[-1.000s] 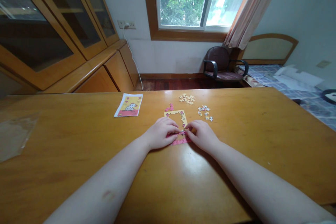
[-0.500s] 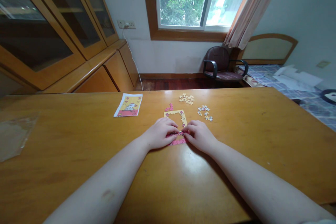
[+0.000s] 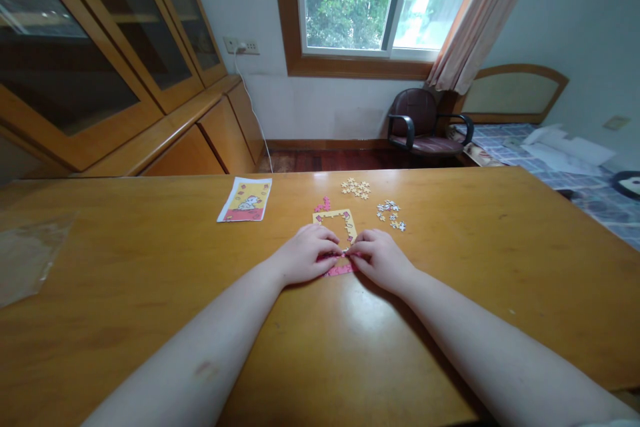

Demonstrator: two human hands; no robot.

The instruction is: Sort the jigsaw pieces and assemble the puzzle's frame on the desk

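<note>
A small jigsaw frame (image 3: 336,219), yellow at the top and pink at the bottom, lies on the wooden table (image 3: 150,260). My left hand (image 3: 303,255) rests on its lower left part with curled fingers. My right hand (image 3: 381,257) sits at its lower right, fingers curled. The fingertips of both hands meet in a pinch over the pink lower edge (image 3: 342,270). What they pinch is too small to make out.
Loose pieces lie beyond the frame: a pink cluster (image 3: 323,204), a yellow pile (image 3: 356,188), a white pile (image 3: 391,213). A reference picture card (image 3: 245,200) lies to the left. A clear plastic bag (image 3: 27,257) lies far left. A chair (image 3: 425,127) stands past the table.
My right hand slid slightly left, so the fingertips of both hands now meet over the pink edge. The left hand barely moved.
</note>
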